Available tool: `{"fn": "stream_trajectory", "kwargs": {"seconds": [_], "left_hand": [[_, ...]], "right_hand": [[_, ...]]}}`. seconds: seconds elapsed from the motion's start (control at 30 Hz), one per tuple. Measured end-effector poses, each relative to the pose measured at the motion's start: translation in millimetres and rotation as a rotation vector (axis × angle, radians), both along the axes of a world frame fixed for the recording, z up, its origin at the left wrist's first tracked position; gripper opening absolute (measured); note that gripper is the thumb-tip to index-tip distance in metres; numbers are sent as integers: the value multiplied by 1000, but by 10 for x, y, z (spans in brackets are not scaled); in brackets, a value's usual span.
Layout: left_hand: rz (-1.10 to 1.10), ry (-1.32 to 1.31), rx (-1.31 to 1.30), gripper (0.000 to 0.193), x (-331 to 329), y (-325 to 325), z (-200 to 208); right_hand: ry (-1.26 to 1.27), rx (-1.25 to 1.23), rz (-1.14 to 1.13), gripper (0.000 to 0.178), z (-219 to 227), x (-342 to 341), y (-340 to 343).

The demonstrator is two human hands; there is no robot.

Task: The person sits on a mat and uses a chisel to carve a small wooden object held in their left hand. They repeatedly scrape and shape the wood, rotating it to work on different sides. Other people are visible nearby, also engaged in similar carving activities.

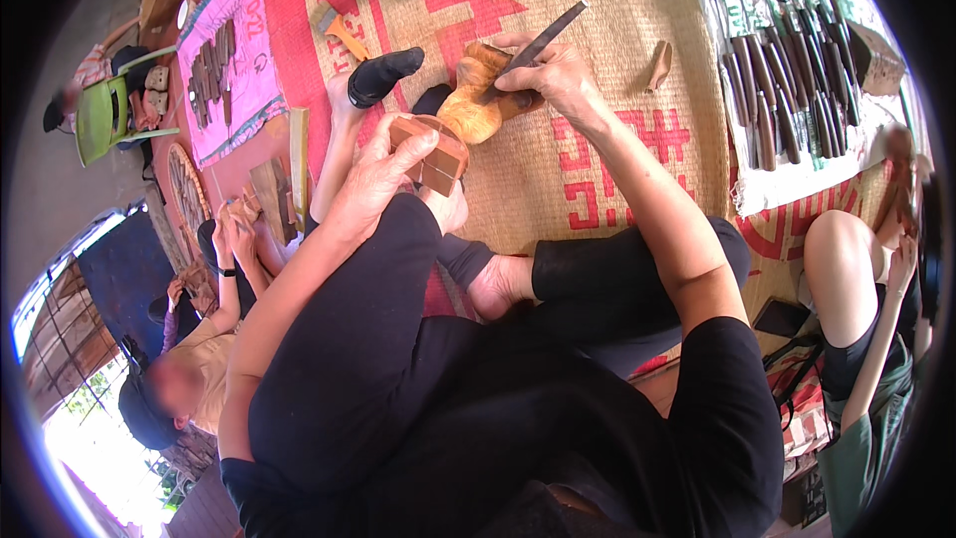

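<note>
My left hand (383,174) grips a reddish-brown wooden block (438,164) with thin straight lines marked across its faces. The fingers of my right hand (558,80) are closed around a long dark chisel-like tool (550,32), its narrow pale end pointing up and away to the right. Just beyond the block lies a carved piece of yellowish wood (471,115) with rounded lobes. Part of this carving is covered by my right hand and the tool. The block and the carving overlap in view; whether they touch I cannot tell.
A hammer-like tool with a yellow handle (344,35) lies on the patterned mat (627,0). Rows of dark tools (787,80) rest on white cloth at the right; more lie on a pink cloth (254,50). A small wood piece (659,67) is nearby. People sit on both sides.
</note>
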State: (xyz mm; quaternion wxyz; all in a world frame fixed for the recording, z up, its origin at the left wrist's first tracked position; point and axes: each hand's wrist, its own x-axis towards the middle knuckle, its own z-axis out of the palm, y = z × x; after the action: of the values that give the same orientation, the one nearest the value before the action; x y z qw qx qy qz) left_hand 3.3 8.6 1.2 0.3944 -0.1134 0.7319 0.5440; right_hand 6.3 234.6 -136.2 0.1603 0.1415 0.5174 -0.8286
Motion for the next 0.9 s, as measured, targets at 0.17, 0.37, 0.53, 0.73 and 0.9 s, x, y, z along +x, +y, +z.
{"fn": "stream_trajectory", "kwargs": {"seconds": [0.17, 0.37, 0.53, 0.73, 0.9], "left_hand": [[-41, 5, 3, 46, 7, 36, 33], [-71, 49, -50, 48, 2, 26, 16], [-122, 97, -100, 52, 4, -3, -19], [-146, 92, -136, 53, 4, 8, -8], [-177, 107, -153, 55, -7, 0, -4]], "right_hand": [[175, -8, -39, 48, -50, -6, -90], [116, -27, 12, 54, 206, 17, 14], [83, -10, -6, 52, 31, -2, 4], [126, 10, -13, 52, 173, 15, 8], [-6, -46, -1, 51, 125, -7, 60]]}}
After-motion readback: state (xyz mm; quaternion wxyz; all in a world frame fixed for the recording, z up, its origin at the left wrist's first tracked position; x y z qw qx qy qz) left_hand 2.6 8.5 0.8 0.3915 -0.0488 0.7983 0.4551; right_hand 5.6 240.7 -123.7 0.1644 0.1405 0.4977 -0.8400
